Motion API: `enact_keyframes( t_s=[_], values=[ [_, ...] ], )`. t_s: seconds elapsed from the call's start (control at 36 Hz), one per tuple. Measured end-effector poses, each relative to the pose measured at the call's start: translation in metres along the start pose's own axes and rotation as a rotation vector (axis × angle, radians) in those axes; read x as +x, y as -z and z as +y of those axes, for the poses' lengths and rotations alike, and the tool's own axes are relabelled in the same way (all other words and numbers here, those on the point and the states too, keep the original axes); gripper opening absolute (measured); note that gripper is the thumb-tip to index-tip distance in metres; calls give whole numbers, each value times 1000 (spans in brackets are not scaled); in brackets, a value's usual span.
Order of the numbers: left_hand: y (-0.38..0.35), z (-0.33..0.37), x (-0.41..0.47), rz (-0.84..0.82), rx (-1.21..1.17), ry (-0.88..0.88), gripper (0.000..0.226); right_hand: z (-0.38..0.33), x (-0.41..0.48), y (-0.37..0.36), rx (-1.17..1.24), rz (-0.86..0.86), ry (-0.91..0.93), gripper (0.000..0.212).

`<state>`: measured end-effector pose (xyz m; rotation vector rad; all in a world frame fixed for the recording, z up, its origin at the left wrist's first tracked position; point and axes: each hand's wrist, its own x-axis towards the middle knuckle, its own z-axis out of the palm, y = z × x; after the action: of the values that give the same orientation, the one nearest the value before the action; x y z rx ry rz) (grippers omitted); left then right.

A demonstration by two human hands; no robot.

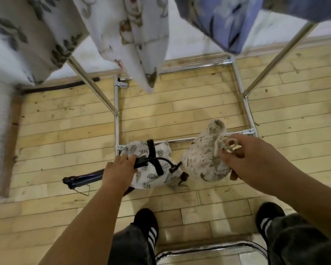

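Status: hanging is partly complete. Three items hang on the chrome tubular drying rack: a white cloth with grey leaf print at 10 o'clock, a white cloth with red-brown floral print at 12 o'clock and a blue floral cloth at 1 o'clock.

Two items remain on the pale wooden plank floor, against the rack's near base bar.
1. The right hand pinches the gathered edge of the beige floral-print bundled cloth at 3 o'clock of centre.
2. The left hand reaches onto the black handled tool, which lies across the white leaf-print crumpled cloth at 6 o'clock. Whether its fingers close on the tool cannot be told.
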<state>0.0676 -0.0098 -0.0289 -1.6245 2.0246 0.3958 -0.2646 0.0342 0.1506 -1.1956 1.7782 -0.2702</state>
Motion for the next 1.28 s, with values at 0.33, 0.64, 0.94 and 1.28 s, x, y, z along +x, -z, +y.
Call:
enact_keyframes(
  t_s=[0.33, 0.64, 0.94, 1.28],
  values=[
    [80, 17, -73, 86, 54, -30, 47, 0, -23, 21, -18, 56, 49, 11],
    [167, 44, -136, 200, -64, -105, 48, 3, -58, 43, -63, 100, 77, 7],
    [217, 68, -188, 371, -376, -222, 46, 14, -86, 74, -128, 208, 81, 8],
    [214, 71, -173, 215, -647, -299, 41, 56, -81, 75, 60, 232, -43, 8]
  ],
)
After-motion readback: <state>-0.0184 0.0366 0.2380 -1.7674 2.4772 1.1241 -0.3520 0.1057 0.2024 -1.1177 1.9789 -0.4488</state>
